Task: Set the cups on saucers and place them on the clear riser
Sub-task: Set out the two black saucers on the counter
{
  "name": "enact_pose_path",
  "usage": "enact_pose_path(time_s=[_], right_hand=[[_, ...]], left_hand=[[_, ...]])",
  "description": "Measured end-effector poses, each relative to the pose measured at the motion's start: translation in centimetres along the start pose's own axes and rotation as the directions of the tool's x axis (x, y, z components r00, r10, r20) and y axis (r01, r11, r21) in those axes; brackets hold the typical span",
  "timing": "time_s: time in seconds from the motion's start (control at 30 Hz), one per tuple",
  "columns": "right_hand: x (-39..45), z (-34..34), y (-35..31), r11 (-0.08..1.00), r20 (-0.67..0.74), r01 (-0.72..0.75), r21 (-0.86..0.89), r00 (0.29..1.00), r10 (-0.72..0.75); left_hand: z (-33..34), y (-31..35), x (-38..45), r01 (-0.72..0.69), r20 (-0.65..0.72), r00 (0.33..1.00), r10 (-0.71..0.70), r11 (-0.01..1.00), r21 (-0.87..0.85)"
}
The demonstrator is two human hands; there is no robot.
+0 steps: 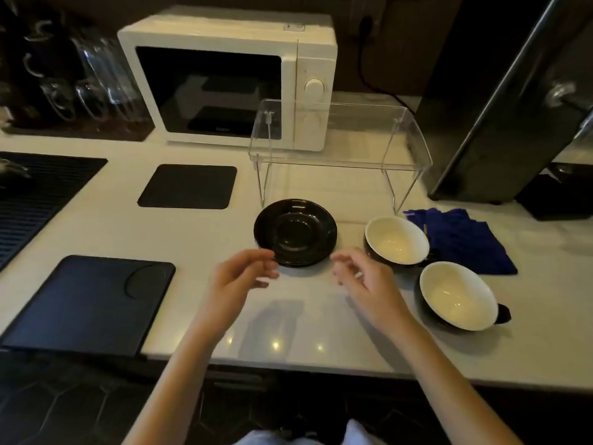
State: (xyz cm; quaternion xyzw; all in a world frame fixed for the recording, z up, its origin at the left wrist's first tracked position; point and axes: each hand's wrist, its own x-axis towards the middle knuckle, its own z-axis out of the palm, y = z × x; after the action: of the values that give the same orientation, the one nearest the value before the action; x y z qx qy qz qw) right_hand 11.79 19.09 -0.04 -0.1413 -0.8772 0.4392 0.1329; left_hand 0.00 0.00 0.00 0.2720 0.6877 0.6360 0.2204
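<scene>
Black saucers (295, 232) lie stacked on the white counter, just in front of the clear riser (340, 155). Two cups, dark outside and cream inside, stand to the right: the far cup (397, 239) and the near cup (457, 295) with its handle pointing right. My left hand (239, 279) hovers just in front of the stack's left edge, fingers apart, holding nothing. My right hand (361, 277) hovers at the stack's right front, between the saucers and the far cup, also open and empty. Nothing rests on the riser.
A white microwave (231, 81) stands behind the riser. A blue cloth (462, 239) lies right of the cups. Black mats (187, 186) and a dark tray (86, 303) sit at left, a ribbed drain mat (38, 191) farther left. A dark appliance (500, 101) stands at right.
</scene>
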Motion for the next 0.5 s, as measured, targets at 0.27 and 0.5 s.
enact_pose_path(time_s=[0.27,0.5], right_hand=[[3.8,4.0,1.3,0.874,-0.204,-0.287,0.393,0.899,0.387],[5.3,4.9,1.5,0.865,-0.139,-0.395,0.309,0.881,0.452]], left_hand=[[1.9,-3.1,3.7,0.384,-0.267,0.845,-0.463,0.874,-0.297],[2.0,-3.6,4.7,0.455,0.039,0.839,-0.542,0.662,-0.596]])
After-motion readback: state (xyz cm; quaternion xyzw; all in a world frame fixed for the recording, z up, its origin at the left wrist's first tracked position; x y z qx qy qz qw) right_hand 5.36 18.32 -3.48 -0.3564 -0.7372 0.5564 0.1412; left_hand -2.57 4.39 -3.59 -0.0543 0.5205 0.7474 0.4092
